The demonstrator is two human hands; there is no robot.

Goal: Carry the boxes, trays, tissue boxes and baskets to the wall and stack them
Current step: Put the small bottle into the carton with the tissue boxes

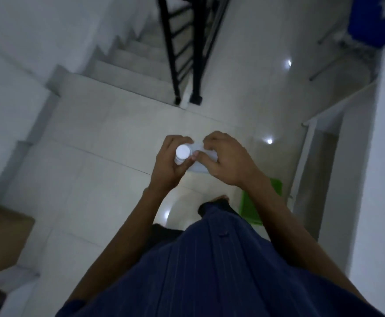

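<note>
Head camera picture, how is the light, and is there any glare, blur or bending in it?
Head view: dim and bluish overall; small bright glare spots on the glossy floor tiles; the white-capped bottle in the left hand looks washed out; the cardboard box at the left edge is smeared; the black railing leans from wide-angle distortion.

The left hand [168,167] gripped a small white bottle [182,152], cap up. Just right of that grip, the right hand [229,160] curled around a flat white thing [199,170], too blurred to name.
</note>
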